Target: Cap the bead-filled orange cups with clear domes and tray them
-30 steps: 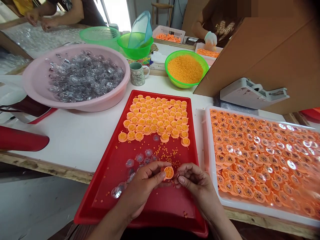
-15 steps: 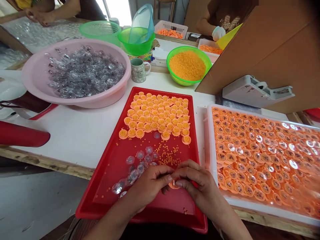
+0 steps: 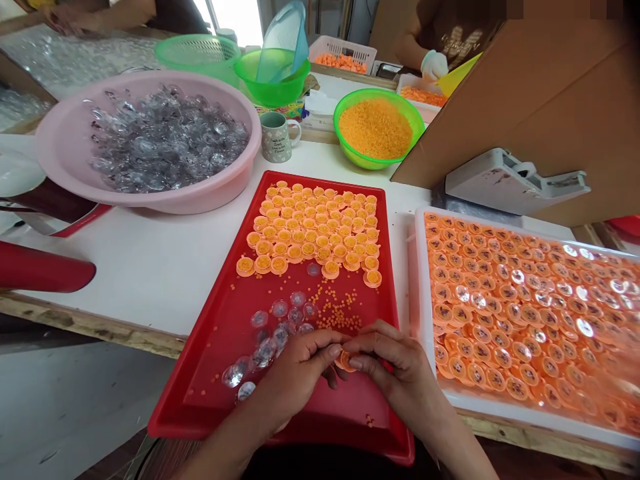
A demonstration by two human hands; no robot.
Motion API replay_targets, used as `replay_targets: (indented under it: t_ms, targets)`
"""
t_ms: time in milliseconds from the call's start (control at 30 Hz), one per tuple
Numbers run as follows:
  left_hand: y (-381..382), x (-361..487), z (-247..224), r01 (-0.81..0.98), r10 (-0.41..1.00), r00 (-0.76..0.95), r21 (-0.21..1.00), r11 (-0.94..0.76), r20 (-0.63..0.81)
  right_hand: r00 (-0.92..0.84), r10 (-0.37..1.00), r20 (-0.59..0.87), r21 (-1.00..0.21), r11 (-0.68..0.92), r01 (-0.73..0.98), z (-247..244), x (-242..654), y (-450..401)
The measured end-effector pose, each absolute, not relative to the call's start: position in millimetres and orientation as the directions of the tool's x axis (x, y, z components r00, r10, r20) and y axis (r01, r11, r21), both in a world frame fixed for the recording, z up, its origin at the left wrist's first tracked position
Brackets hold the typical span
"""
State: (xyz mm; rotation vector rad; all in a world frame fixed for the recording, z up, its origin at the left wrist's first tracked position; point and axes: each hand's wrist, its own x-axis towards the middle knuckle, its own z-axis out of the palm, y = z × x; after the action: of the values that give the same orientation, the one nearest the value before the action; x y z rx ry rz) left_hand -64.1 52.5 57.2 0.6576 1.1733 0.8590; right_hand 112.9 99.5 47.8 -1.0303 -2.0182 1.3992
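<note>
Between the fingertips of my left hand [image 3: 305, 367] and my right hand [image 3: 390, 357] is a small round orange plastic piece [image 3: 346, 361], gripped from both sides above the red tray [image 3: 210, 347]. My fingers partly cover it. Left of my left hand lie several clear plastic domes [image 3: 265, 350]. Tiny orange beads [image 3: 337, 315] are scattered just beyond my fingers. Farther up the tray stand rows of small orange cups [image 3: 310, 237] filled with the same beads.
A white tray [image 3: 500, 408] of capped orange pieces stands right. At the back are a pink basin [image 3: 65, 143] of clear domes, a mug [image 3: 276, 139] and a green bowl [image 3: 373, 160] of beads. Cardboard [image 3: 540, 100] rises at right. A co-worker's gloved hand [image 3: 434, 65] shows behind.
The orange piece has turned a little between my fingers, and both hands stay nearly in place. The view has shifted slightly. The co-worker's gloved hand at the back has moved slightly.
</note>
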Motion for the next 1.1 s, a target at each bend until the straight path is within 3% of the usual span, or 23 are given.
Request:
replay_targets:
  t_ms: [100,367,500,700,900,1100]
  targets:
    - [51,-63,56,-0.095,0.867,0.134,0.865,0.493,-0.48,-0.64,0.766,-0.059,-0.915,0.214,0.341,50,114,103]
    - [45,-62,61,0.17,0.909,0.105,0.908,0.384,-0.404,-0.525,0.839,-0.144,-0.935,0.059,0.35,44,109,96]
    - [44,-61,57,0.087,0.929,0.015,0.926,0.367,-0.37,-0.483,0.866,-0.131,-0.938,0.049,0.342,40,108,93]
    - [48,-62,61,-0.115,0.931,-0.029,0.926,0.359,-0.365,-0.43,0.895,0.116,-0.887,0.288,0.36,48,107,82]
    - [43,-63,65,-0.014,0.988,-0.079,0.991,0.132,-0.133,-0.36,0.894,0.267,-0.812,0.41,0.416,54,104,67]
    - [37,-62,57,0.01,0.976,-0.12,0.983,0.185,-0.182,-0.307,0.92,0.245,-0.843,0.358,0.402,53,95,65]
